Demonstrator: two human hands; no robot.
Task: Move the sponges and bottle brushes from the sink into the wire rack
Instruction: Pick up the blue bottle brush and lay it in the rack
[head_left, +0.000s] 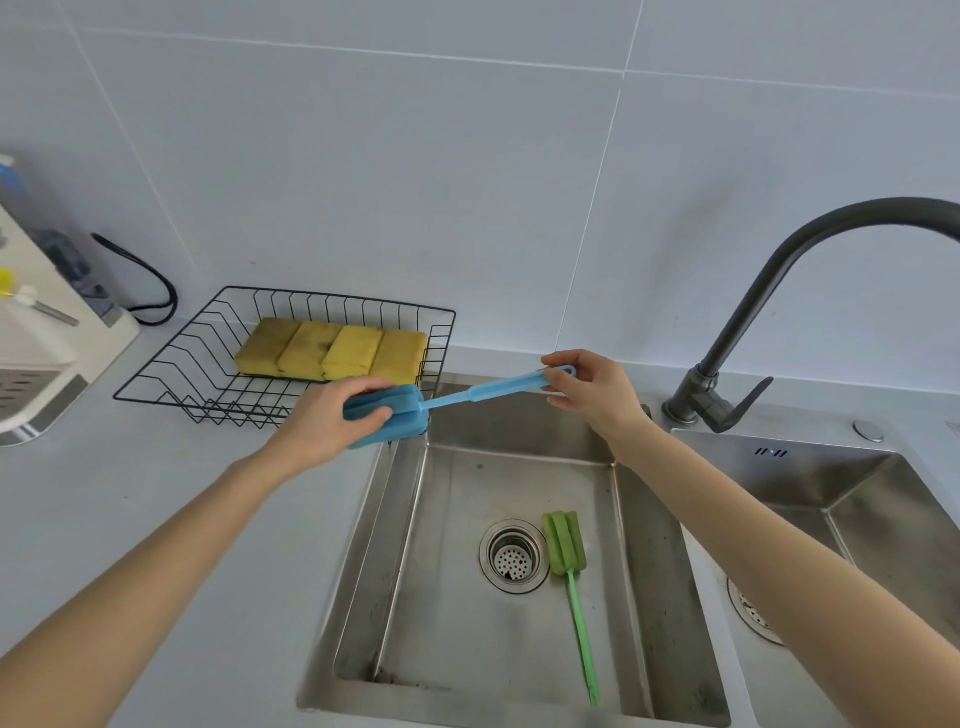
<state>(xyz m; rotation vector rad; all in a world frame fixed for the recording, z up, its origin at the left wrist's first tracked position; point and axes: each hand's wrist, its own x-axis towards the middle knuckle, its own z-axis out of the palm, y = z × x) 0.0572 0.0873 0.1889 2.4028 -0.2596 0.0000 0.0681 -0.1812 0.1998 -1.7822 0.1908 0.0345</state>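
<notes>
I hold a blue bottle brush (470, 393) level over the back left corner of the steel sink (400, 525). My left hand (332, 421) grips its blue sponge head, and my right hand (592, 389) pinches the looped end of its handle. The black wire rack (171, 358) stands on the counter just left of the sink, with several yellow sponges (332, 349) lying side by side in its back half. A green bottle brush (571, 577) lies on the sink floor beside the drain (514, 557), handle pointing toward me.
A dark curved faucet (769, 312) rises at the back right between this basin and a second basin (852, 499). A white appliance (47, 353) with a black cord stands at the far left on the grey counter (156, 493). The tiled wall is behind.
</notes>
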